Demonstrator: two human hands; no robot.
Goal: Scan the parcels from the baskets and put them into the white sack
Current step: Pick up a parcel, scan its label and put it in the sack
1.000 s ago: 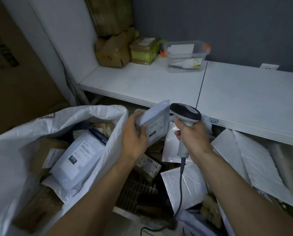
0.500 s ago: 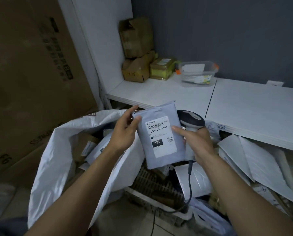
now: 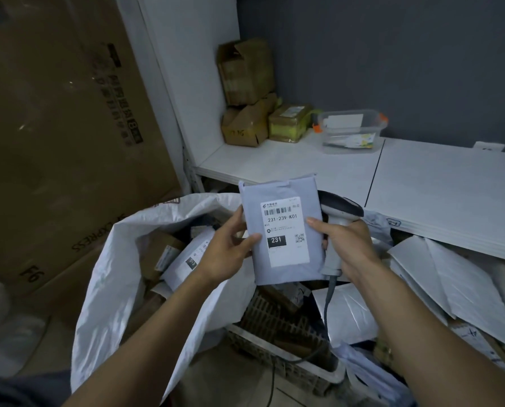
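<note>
Two hands (image 3: 226,255) (image 3: 352,249), one parcel (image 3: 285,230), one scanner (image 3: 343,208)

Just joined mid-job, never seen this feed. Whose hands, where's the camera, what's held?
There is no machine here: a person works bare-handed, and the one camera sits on their head, looking down. The left hand grips a grey parcel by its edge, label facing the camera. The right hand holds a corded barcode scanner behind the parcel, its thumb on the parcel's other edge. The open white sack, already holding parcels, is at lower left. A basket of more parcels sits below the hands. Behind, a white shelf carries cardboard boxes and a clear tub.
</note>
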